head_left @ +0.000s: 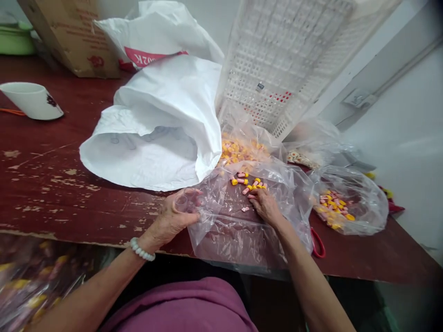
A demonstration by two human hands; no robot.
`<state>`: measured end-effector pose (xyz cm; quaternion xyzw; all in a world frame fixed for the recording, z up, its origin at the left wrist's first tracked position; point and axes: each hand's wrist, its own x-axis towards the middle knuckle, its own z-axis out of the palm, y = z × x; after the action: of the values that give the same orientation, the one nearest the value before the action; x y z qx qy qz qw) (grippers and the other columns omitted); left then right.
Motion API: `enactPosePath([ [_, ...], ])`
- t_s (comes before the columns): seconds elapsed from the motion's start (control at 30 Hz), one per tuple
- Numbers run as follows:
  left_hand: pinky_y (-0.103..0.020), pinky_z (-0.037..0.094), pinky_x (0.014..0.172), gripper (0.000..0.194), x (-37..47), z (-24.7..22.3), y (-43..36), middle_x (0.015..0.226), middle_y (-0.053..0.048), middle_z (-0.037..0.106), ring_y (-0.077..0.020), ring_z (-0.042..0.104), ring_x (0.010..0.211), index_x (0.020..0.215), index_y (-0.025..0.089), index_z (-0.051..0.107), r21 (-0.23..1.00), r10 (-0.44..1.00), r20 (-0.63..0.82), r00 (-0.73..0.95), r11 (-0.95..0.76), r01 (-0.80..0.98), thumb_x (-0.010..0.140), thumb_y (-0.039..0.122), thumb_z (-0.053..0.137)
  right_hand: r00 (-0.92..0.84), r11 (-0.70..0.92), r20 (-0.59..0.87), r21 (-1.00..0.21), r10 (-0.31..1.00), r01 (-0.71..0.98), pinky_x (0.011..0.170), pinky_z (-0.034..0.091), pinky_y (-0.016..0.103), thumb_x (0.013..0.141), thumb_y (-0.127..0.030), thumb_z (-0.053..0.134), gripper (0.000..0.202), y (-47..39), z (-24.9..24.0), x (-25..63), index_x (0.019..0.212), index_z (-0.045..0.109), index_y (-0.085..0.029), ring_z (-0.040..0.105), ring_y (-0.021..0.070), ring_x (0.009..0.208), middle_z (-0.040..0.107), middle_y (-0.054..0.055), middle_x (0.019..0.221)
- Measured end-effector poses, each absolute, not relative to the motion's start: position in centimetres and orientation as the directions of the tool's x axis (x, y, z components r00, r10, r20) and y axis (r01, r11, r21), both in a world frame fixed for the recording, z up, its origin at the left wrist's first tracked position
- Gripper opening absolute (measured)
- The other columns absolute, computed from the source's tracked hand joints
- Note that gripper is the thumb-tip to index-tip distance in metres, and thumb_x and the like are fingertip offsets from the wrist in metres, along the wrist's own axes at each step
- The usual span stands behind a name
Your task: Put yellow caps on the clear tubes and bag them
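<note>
My left hand (178,213), with a beaded bracelet at its wrist, is curled around a clear, round-looking piece (182,201) at the left edge of a clear plastic bag (242,237). Several small pink pieces with yellow caps (256,183) lie on the bag. At their near side, the fingertips of my right hand (265,205) are pressed together on a pink piece (252,197). A few pink bits (245,209) lie beside these fingers. To the left stands a white sack (145,159) with its mouth open and clear tube-like shapes inside.
Behind are a bag of yellow caps (238,150) and a white plastic basket (270,60). Another clear bag of yellow and pink pieces (337,207) lies right, near a red handle (318,243). A white cup (34,101) and a cardboard box (76,41) are at left.
</note>
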<state>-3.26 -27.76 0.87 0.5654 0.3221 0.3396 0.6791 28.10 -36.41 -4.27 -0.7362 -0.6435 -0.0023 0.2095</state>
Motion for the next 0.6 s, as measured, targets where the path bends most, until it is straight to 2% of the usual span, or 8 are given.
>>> enactPosePath([
  [0.1, -0.019, 0.040, 0.055, 0.045, -2.8, 1.0, -28.6, 0.080, 0.000, 0.058, -0.0067, 0.050, 0.061, 0.099, 0.013, 0.060, 0.994, 0.802, -0.045, 0.595, 0.094, -0.051, 0.055, 0.007, 0.067, 0.200, -0.074, 0.318, -0.365, 0.927, 0.928, 0.083, 0.046, 0.040, 0.087, -0.028, 0.046, 0.020, -37.1, -3.9, 27.3, 0.089, 0.063, -0.017, 0.059, 0.0231, 0.090, 0.067, 0.011, 0.092],
  [0.17, -0.019, 0.040, 0.055, 0.045, -2.5, 1.0, -29.1, 0.080, 0.000, 0.058, -0.0073, 0.050, 0.061, 0.099, 0.012, 0.060, 0.998, 0.793, -0.037, 0.608, 0.056, -0.012, 0.055, 0.007, 0.066, 0.240, -0.047, 0.372, -0.458, 0.897, 0.888, 0.083, 0.046, 0.039, 0.089, -0.032, 0.045, 0.023, -37.5, -2.5, 25.1, 0.095, 0.063, -0.018, 0.060, 0.0219, 0.091, 0.066, 0.010, 0.096],
  [0.27, -0.021, 0.042, 0.058, 0.044, -2.1, 0.9, -29.6, 0.080, -0.001, 0.059, -0.0095, 0.052, 0.064, 0.100, 0.013, 0.061, 0.998, 0.766, -0.003, 0.642, -0.034, 0.045, 0.056, 0.007, 0.063, 0.198, 0.140, 0.454, -0.608, 0.869, 0.781, 0.086, 0.046, 0.036, 0.090, -0.031, 0.047, 0.021, -38.1, 0.9, 20.2, 0.104, 0.061, -0.023, 0.059, 0.0182, 0.095, 0.065, 0.006, 0.101],
  [0.4, -0.022, 0.043, 0.062, 0.045, -1.8, 1.0, -30.1, 0.084, -0.002, 0.062, -0.0119, 0.054, 0.069, 0.102, 0.014, 0.061, 0.966, 0.713, 0.067, 0.698, -0.220, 0.132, 0.058, 0.005, 0.058, -0.030, 0.337, 0.509, -0.522, 0.860, 0.783, 0.081, 0.048, 0.034, 0.090, -0.022, 0.046, 0.022, -38.3, 4.4, 15.7, 0.104, 0.063, -0.024, 0.057, 0.0169, 0.094, 0.060, 0.007, 0.097],
  [0.47, -0.022, 0.042, 0.062, 0.045, -1.7, 1.2, -30.2, 0.084, -0.001, 0.062, -0.0119, 0.053, 0.067, 0.103, 0.015, 0.061, 0.941, 0.685, 0.080, 0.724, -0.292, 0.173, 0.059, 0.005, 0.058, -0.078, 0.359, 0.509, -0.481, 0.857, 0.800, 0.078, 0.049, 0.033, 0.090, -0.021, 0.047, 0.022, -38.3, 4.8, 15.1, 0.104, 0.064, -0.024, 0.057, 0.0167, 0.092, 0.060, 0.007, 0.096],
  [0.6, -0.023, 0.042, 0.066, 0.041, -1.3, 1.4, -30.6, 0.086, -0.002, 0.062, -0.0136, 0.053, 0.073, 0.098, 0.014, 0.061, 0.920, 0.639, 0.118, 0.760, -0.358, 0.159, 0.059, 0.005, 0.057, -0.126, 0.377, 0.486, -0.463, 0.865, 0.802, 0.081, 0.049, 0.034, 0.088, -0.023, 0.052, 0.021, -38.9, 4.7, 15.6, 0.107, 0.061, -0.022, 0.060, 0.0174, 0.092, 0.065, 0.006, 0.098],
])
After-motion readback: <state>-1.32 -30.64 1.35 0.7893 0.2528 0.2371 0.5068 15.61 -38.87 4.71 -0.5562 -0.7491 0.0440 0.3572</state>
